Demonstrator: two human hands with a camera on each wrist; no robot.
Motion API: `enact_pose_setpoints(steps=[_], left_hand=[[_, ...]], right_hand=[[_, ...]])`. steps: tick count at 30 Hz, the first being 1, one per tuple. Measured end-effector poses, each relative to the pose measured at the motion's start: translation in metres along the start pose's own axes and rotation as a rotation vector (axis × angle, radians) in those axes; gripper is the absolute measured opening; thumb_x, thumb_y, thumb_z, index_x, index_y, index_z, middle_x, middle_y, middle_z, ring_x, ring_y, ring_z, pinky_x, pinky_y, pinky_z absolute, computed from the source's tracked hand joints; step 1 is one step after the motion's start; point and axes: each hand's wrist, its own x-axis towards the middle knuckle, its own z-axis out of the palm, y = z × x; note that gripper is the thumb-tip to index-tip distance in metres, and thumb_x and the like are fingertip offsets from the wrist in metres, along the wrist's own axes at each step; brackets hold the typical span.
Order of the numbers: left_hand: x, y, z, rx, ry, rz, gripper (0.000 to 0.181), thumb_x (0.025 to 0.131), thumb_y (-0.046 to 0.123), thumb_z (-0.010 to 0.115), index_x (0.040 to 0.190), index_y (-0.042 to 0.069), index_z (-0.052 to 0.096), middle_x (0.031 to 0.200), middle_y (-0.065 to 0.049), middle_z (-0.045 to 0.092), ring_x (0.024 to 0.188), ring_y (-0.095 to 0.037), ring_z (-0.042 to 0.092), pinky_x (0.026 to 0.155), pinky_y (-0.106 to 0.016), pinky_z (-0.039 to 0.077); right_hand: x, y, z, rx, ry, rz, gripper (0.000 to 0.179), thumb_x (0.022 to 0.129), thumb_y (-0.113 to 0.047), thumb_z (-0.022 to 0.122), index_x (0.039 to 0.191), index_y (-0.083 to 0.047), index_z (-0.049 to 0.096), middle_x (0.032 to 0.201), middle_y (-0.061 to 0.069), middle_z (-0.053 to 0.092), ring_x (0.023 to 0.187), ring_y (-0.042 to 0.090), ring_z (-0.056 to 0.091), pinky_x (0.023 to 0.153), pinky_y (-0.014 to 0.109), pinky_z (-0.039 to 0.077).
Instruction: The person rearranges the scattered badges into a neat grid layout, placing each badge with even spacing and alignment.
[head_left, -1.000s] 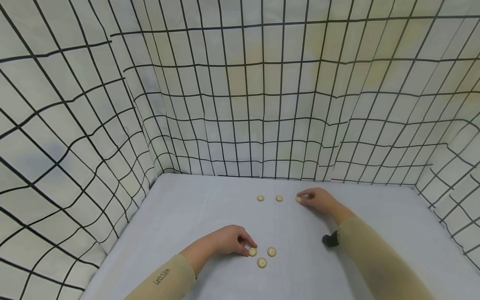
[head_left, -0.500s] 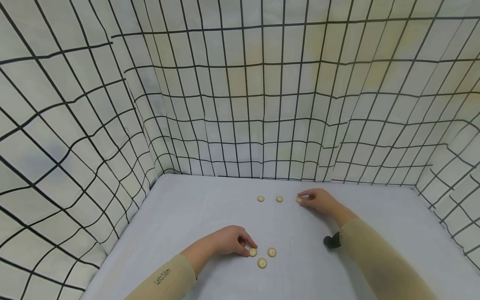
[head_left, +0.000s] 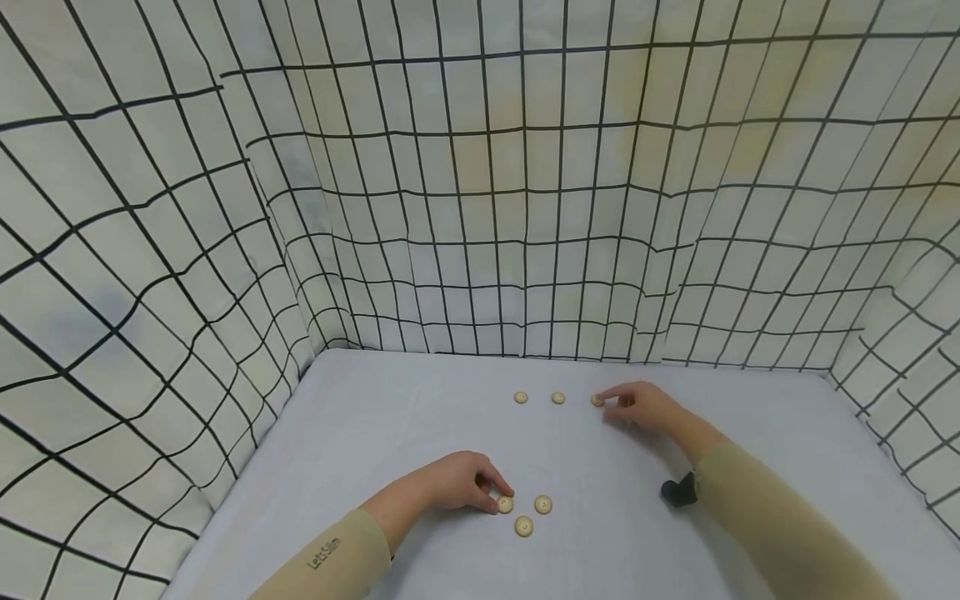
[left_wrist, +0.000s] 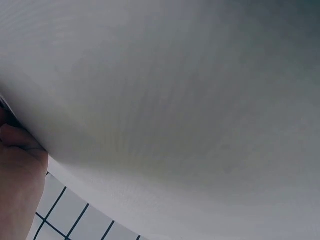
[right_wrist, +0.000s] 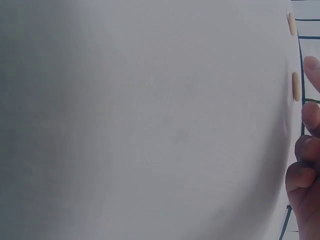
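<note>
In the head view my left hand [head_left: 461, 482] pinches a cream button [head_left: 506, 504] lying on the white cloth, thumb and index finger at its edges. Two similar buttons lie beside it, one to the right [head_left: 543, 504] and one nearer me [head_left: 524, 526]. Farther back, my right hand [head_left: 643, 407] has its index fingertip at the rightmost button [head_left: 597, 400] of a row, with the thumb spread away from it. Two more buttons [head_left: 558, 398] [head_left: 521, 397] continue that row leftward. The right wrist view shows a button [right_wrist: 296, 86] edge-on beside separated fingers. In the left wrist view, the held button is hidden.
White cloth covers the table [head_left: 420, 400]. White walls with a black grid [head_left: 480, 208] rise at the back and both sides. A small black device [head_left: 678, 492] sits at my right wrist.
My right hand has loosened its pinch: the thumb has come away from the rightmost button, and the hand and forearm have shifted slightly right. The left hand and the buttons stay put.
</note>
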Motion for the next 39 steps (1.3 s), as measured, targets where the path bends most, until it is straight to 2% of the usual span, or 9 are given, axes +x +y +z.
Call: enact_pose_setpoints(steps=[5,20,26,39], left_hand=[[-0.001,0.002,-0.001,-0.004,-0.002,-0.004,0.021,0.081,0.019,0.083,0.098,0.03,0.08,0.08,0.007,0.056,0.074,-0.007,0.05,0.068,-0.025,0.041],[-0.003,0.004,-0.002,-0.004,0.007,0.008,0.02,0.08,0.018,0.083,0.098,0.028,0.08,0.078,0.007,0.056,0.072,-0.006,0.05,0.067,-0.024,0.041],[-0.002,0.004,-0.002,0.002,0.009,0.009,0.021,0.08,0.019,0.083,0.098,0.029,0.08,0.078,0.007,0.056,0.073,-0.006,0.05,0.068,-0.025,0.041],[-0.002,0.005,-0.001,0.006,0.004,-0.009,0.02,0.08,0.019,0.083,0.098,0.029,0.08,0.078,0.007,0.056,0.073,-0.007,0.05,0.068,-0.026,0.041]], right_hand=[[-0.006,-0.003,0.001,-0.003,-0.003,-0.041,0.037,0.086,-0.03,0.077,0.122,-0.023,0.072,0.086,0.0,0.06,0.076,0.019,0.053,0.065,0.034,0.045],[-0.021,-0.019,0.01,0.012,-0.044,-0.078,0.032,0.083,-0.03,0.08,0.115,-0.027,0.074,0.088,-0.003,0.06,0.08,0.018,0.05,0.068,0.033,0.044],[-0.027,-0.031,0.015,0.001,-0.069,-0.08,0.031,0.082,-0.029,0.081,0.112,-0.033,0.075,0.082,-0.003,0.06,0.077,0.017,0.052,0.067,0.032,0.045],[-0.037,-0.057,0.028,0.007,-0.181,-0.24,0.031,0.081,-0.027,0.082,0.112,-0.027,0.076,0.08,-0.01,0.063,0.076,0.014,0.055,0.067,0.03,0.048]])
